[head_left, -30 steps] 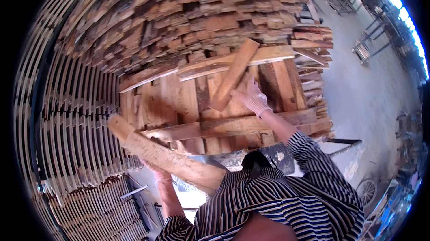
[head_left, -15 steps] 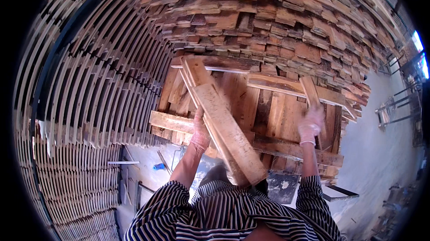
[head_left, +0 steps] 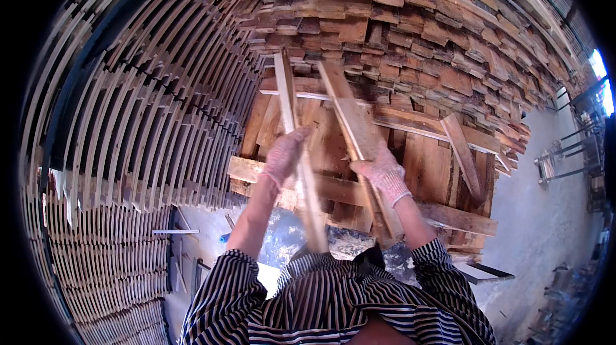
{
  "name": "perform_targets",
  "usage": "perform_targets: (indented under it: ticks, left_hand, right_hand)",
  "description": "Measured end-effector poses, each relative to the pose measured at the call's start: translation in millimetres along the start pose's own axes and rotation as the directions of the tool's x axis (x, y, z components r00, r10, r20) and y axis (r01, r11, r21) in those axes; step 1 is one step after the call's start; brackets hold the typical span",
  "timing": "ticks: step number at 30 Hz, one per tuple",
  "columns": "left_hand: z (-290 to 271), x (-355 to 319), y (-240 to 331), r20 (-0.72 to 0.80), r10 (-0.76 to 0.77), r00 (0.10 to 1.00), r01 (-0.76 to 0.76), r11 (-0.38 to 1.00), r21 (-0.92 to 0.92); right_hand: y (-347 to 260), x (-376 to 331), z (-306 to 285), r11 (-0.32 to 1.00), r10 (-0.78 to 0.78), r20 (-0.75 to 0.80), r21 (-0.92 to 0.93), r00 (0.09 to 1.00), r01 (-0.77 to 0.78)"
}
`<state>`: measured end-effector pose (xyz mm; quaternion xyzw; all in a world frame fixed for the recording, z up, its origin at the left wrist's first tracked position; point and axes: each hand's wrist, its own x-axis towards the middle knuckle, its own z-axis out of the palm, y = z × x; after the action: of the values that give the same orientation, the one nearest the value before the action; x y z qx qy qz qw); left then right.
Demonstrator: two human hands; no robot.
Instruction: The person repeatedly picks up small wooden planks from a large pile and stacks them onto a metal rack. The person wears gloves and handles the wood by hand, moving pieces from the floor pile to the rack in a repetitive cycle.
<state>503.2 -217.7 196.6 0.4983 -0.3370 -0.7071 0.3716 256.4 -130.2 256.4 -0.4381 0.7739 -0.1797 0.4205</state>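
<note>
Holding two boards over the wooden pallet (head_left: 333,188), which carries loose planks lying crosswise on its slats. My left hand (head_left: 285,156), gloved, is closed around a narrow pale board (head_left: 296,152) standing nearly upright. My right hand (head_left: 384,172), gloved, is clamped on a wider board (head_left: 350,120) tilted left. Stacked timber (head_left: 417,31) rises behind.

- One head-worn fisheye view, looking forward and down past the striped shirt (head_left: 333,310) at the lower edge.
- Both forearms rise from the bottom into frame centre, close to the lens.
- Stacked timber (head_left: 410,31) bends across the top; slatted racks (head_left: 128,152) curve down the left rim.
</note>
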Motion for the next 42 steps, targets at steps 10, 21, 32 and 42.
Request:
perform_targets:
  ticks: [10,21,32,42]
  left_hand:
    - [-99,70,-23,-0.425,0.227,0.876,0.292,0.45,0.844]
    - [-72,117,-8,-0.52,0.278,0.808,0.371,0.445,0.815]
    - [-150,126,47,-0.416,0.317,0.852,0.352,0.24,0.905]
    - [-186,158,27,-0.322,0.25,0.913,0.215,0.377,0.901]
  right_hand:
    - [53,63,39,0.892,0.042,-0.293,-0.42,0.955,-0.168]
    - [56,62,30,0.88,0.056,-0.341,-0.427,0.939,-0.208]
    - [47,62,35,0.904,0.088,-0.279,-0.382,0.956,-0.194]
    - [45,66,25,0.944,-0.155,-0.47,-0.33,0.869,-0.01]
